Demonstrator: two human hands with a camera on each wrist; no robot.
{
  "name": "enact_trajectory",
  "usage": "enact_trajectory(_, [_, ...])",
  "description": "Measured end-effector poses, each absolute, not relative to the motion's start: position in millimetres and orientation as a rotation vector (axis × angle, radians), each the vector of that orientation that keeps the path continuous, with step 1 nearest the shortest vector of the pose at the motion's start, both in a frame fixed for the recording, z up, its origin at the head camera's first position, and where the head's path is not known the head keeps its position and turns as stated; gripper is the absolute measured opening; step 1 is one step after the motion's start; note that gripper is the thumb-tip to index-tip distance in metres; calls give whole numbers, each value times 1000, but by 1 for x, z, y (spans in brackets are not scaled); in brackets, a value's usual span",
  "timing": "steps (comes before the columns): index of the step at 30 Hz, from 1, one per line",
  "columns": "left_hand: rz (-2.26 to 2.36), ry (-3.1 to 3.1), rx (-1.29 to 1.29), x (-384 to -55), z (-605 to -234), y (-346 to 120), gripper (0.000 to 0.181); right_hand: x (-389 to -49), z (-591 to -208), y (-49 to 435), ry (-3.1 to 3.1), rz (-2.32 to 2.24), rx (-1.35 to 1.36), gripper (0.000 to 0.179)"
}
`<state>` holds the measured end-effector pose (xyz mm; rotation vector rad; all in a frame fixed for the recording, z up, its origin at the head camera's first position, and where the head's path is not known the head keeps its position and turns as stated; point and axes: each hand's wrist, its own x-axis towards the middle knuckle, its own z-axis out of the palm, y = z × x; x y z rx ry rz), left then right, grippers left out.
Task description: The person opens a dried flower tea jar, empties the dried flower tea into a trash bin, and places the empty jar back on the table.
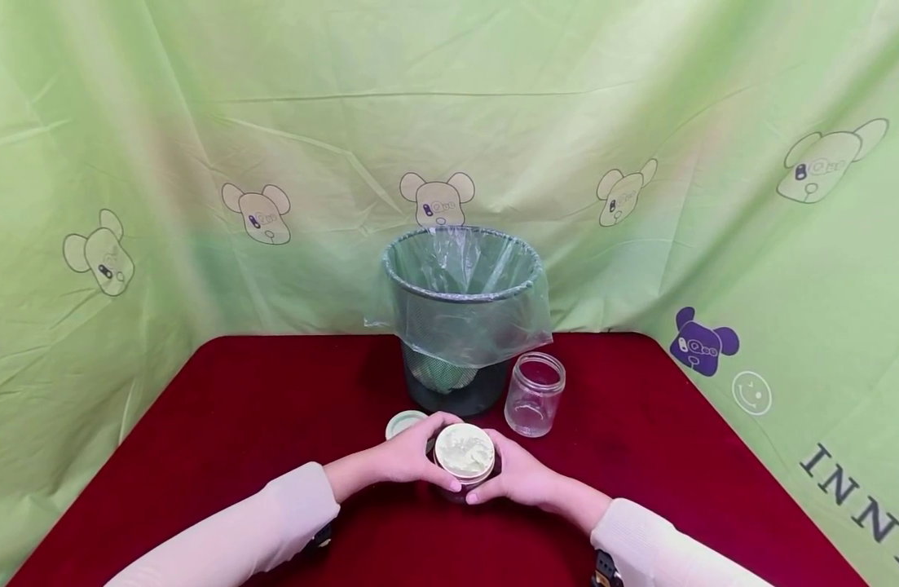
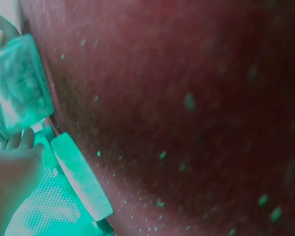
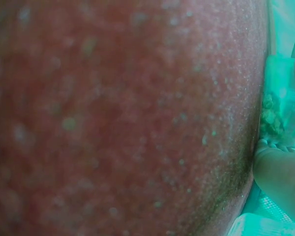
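Both hands hold one clear jar (image 1: pixel 464 453) between them, low over the red cloth near the middle. An uneven off-white surface fills its round top, and lumpy contents show through its wall in the left wrist view. My left hand (image 1: pixel 411 456) curls round the left side, my right hand (image 1: pixel 521 473) round the right, with the thumbs close together at the front. Behind the left fingers lies a round, pale lid (image 1: pixel 405 421), partly covered by the hand. An uncovered glass jar (image 1: pixel 535 399) stands upright beyond the right hand.
A dark mesh waste bin (image 1: pixel 460 399) lined with a translucent bag (image 1: pixel 471 326) stands behind the hands, close beside the glass jar. The table has a red cloth (image 1: pixel 273 424). Green curtains (image 1: pixel 332 122) with bear prints enclose the back and sides.
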<state>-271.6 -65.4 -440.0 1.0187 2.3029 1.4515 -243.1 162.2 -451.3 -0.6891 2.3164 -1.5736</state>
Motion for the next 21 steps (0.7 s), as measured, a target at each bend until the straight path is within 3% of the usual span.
enact_trajectory(21, [1575,2485,889,-254,-452,-58,73,-246,-455,163,2338,-1559,-673,81])
